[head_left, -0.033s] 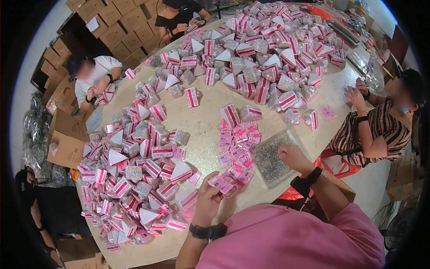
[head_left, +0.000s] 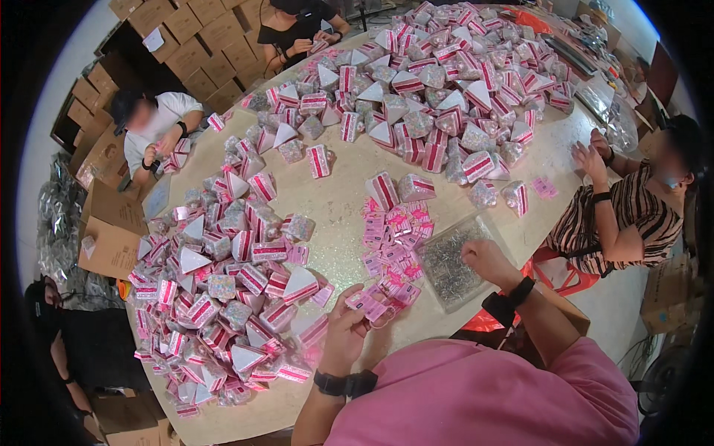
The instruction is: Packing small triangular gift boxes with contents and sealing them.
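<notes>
My left hand (head_left: 348,327) is closed on a pink tag (head_left: 366,303), with a thin loop hanging below it. Just beyond lies a loose heap of pink tags (head_left: 392,239). My right hand (head_left: 487,262) is over the right part of a shallow clear tray (head_left: 455,303) that holds many small metal pins (head_left: 450,266). Its fingers are curled together, and whatever they may pinch is too small to make out. Two wedge-shaped cake-slice pieces, pink and white with glitter (head_left: 382,192), stand behind the tags.
Similar wedges cover the table (head_left: 335,212) in a pile at left (head_left: 223,286) and a larger one at the far side (head_left: 446,97). Co-workers sit around it, one in a striped top (head_left: 625,212) at right. Cardboard boxes (head_left: 190,48) are stacked behind.
</notes>
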Demonstrator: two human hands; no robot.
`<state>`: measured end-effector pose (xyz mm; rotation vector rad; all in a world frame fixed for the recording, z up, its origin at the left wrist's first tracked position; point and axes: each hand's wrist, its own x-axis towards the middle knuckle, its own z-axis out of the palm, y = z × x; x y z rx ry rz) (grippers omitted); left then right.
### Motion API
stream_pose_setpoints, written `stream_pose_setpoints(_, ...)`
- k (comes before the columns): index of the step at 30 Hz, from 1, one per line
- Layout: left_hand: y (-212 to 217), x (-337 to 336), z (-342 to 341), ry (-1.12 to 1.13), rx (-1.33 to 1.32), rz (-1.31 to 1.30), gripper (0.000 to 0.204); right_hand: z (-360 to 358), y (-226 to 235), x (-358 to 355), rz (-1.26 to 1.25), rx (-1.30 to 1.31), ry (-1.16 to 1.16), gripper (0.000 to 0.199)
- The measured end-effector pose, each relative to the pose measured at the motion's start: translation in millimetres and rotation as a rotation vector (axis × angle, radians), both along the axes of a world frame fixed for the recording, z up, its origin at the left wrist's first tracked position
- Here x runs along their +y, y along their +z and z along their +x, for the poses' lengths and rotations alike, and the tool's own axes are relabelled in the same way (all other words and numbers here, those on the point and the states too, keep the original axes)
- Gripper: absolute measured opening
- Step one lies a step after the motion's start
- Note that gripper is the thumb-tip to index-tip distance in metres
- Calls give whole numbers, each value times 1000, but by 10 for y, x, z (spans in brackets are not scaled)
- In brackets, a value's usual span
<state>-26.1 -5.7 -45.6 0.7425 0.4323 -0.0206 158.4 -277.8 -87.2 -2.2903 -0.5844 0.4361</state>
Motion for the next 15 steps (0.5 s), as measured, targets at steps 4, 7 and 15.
stream_pose_setpoints(4,-31,12,-2,-8,-7,-7,47,4,-1,-6,-25,8,-46,13)
stream_pose_setpoints(7,-67,23,-15,2,0,-13,46,19,-23,-20,34,-1,-50,15)
stream_pose_setpoints(15,-126,42,-54,11,-7,-34,45,20,232,55,149,354,-220,7)
